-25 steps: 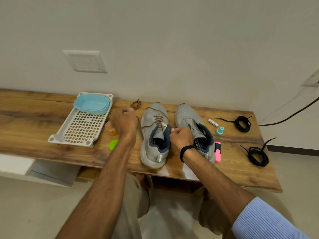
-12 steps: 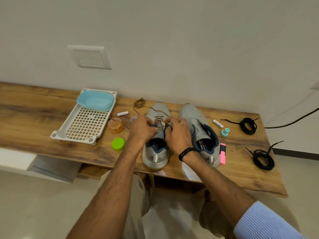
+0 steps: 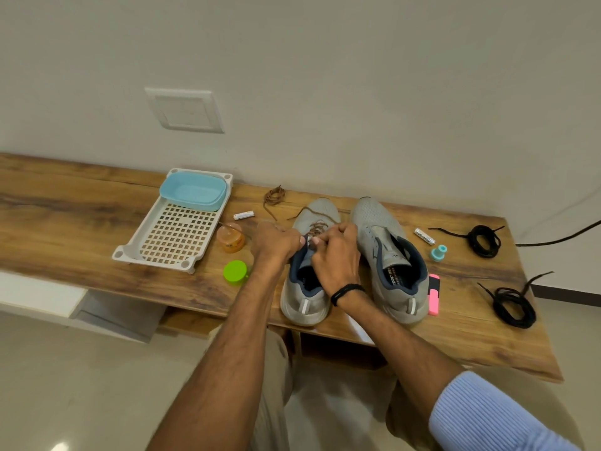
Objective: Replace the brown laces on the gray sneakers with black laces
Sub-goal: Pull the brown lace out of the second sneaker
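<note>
Two gray sneakers are set side by side on the wooden table, heels toward the person and toes toward the wall.

Left sneaker: brown lace is seen threaded only through the eyelets nearest the toe. One strand is looped forward over the toe.

Right sneaker: no lace is seen in it, and the tongue is left bare.

Left hand: fingers are curled tight at the left edge of the left sneaker's opening, knuckles up. A thin brown strand is seen running out from this hand across the orange jar, so the brown lace is taken to be gripped. The fingertips themselves are hidden.

Right hand: fingers are curled over the tongue of the left sneaker, and the brown lace is pinched near the lacing. A black band is worn at this wrist.

Replacement laces: far black lace and near black lace are each coiled on the right end of the table, well apart from both sneakers and untouched. A loose brown lace is bunched behind the left sneaker, near the wall.

Other items noted:
- A white tray with a blue tub at its far end, left of the hands.
- A green lid beside the orange jar.
- A pink marker just beside the right sneaker's heel.
- A teal cap farther back.
</note>
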`<state>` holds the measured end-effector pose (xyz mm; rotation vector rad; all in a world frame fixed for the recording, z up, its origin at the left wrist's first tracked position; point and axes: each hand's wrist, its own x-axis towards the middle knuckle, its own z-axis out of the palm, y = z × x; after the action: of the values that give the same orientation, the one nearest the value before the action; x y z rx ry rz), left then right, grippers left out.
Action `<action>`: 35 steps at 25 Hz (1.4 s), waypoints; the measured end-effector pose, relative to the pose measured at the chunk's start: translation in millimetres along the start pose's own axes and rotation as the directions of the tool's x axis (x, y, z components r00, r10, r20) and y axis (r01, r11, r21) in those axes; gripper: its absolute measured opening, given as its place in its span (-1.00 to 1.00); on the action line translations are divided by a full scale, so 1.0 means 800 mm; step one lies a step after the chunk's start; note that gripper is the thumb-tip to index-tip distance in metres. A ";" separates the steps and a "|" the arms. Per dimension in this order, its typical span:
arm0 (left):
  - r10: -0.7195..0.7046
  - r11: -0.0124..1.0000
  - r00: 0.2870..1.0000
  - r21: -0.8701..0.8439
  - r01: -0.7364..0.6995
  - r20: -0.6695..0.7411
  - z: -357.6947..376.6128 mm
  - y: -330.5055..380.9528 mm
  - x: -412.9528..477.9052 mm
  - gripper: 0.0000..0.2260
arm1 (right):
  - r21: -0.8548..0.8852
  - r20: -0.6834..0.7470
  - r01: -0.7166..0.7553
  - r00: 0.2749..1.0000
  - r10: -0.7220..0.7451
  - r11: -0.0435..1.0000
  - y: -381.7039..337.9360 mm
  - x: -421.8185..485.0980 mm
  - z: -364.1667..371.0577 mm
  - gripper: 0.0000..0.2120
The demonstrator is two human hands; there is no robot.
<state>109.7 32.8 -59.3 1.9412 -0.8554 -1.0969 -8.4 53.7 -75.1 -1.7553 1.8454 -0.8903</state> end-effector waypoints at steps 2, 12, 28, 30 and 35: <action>0.002 1.000 0.999 0.014 -0.001 -0.042 0.000 0.014 -0.015 -0.85 | 0.031 -0.022 -0.097 0.995 0.098 0.995 -0.004 -0.004 0.000 -0.90; 0.257 0.854 0.966 0.468 -0.226 -0.002 -0.009 0.023 -0.037 -0.98 | 0.104 0.189 -0.133 0.976 0.111 0.986 0.007 0.009 -0.028 -0.56; 0.185 0.981 0.981 0.078 -0.180 -0.058 0.027 0.015 -0.032 -0.86 | 0.076 0.140 -0.340 0.934 0.328 0.937 0.007 0.013 -0.039 -0.62; 0.446 0.768 0.894 0.493 -0.409 0.046 0.026 0.007 -0.036 -0.79 | 0.054 0.141 -0.307 0.944 0.297 0.950 0.008 0.014 -0.041 -0.63; 0.409 0.874 0.913 0.287 -0.393 0.005 0.028 0.024 -0.044 -0.88 | 0.023 0.097 -0.284 0.955 0.281 0.959 0.012 0.015 -0.046 -0.62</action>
<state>71.5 46.1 -37.5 1.8855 -1.3737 -0.6964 -42.1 47.2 -54.8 -1.4370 1.9428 -0.7135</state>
